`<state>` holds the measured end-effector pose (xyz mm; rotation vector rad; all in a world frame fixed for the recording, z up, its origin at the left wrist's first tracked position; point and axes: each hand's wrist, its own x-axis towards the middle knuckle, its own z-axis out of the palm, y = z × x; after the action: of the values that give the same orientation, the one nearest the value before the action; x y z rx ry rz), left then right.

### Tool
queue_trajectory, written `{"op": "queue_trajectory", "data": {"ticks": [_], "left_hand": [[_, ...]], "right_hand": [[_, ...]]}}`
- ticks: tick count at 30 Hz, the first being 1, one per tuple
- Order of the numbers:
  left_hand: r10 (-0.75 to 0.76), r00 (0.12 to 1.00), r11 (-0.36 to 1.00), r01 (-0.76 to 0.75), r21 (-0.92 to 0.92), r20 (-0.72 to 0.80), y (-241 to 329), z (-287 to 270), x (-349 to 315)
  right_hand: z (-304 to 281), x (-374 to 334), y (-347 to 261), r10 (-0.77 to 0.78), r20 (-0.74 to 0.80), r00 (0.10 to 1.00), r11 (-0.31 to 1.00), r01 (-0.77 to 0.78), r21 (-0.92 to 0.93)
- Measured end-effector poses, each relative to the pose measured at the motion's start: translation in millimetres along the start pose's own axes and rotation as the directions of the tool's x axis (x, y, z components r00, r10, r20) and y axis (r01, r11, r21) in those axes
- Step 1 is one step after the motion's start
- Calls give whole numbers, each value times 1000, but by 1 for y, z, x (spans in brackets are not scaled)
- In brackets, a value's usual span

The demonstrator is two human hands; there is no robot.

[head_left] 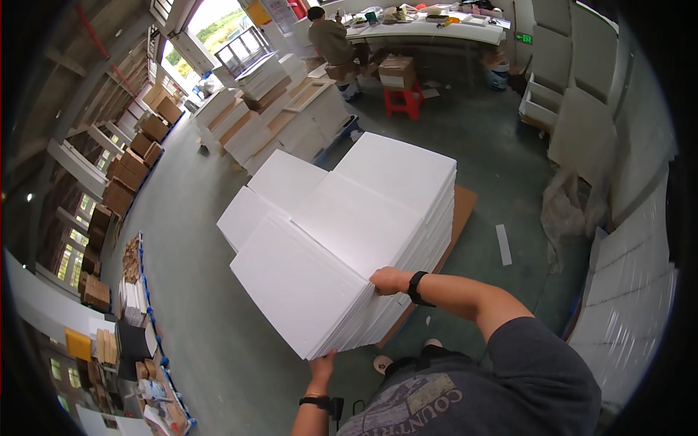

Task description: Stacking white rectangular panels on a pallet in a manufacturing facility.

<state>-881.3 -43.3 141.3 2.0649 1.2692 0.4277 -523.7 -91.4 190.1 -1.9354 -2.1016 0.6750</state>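
Note:
In front of me stand tall, close-set stacks of thin white boards (pixel 363 225), probably foam. A nearer stack of white boards (pixel 305 283) sits at the front left, turned slightly against the others. My right hand (pixel 391 280) is closed at its right corner, fingers curled over the boards' edges. My left hand (pixel 321 365) grips the near corner from below, its fingertips partly hidden by the boards. How many boards lie between my fingers does not show. A brown cardboard sheet (pixel 465 211) shows under the stacks at the right.
Behind are more piles of white and brown-edged panels (pixel 291 109). A person (pixel 331 40) sits at a cluttered white worktable (pixel 429 30), near a red stool (pixel 402 102) bearing a carton. A white strip (pixel 503 244) lies on the floor; wrapped panels (pixel 625 291) line the right side.

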Motion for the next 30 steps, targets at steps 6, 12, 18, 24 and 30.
{"op": "queue_trajectory", "data": {"ticks": [6,12,18,24,30], "left_hand": [[67,997,990,-72,123,43,-10,1,-3],[-398,899,888,428,-168,184,-31,-37,10],[-419,881,284,357,-890,220,-23,-101,69],[-277,859,136,478,-868,430,57,-75,91],[-251,849,-42,471,-881,465,58,-53,84]], "right_hand": [[3,-2,3,-26,-23,999,996,28,80],[-22,11,39,198,232,952,823,-290,488],[-76,44,-2,304,272,913,195,-339,920],[-69,59,-17,-4,391,920,177,-384,906],[-79,49,-32,10,471,882,131,-468,874]]}}
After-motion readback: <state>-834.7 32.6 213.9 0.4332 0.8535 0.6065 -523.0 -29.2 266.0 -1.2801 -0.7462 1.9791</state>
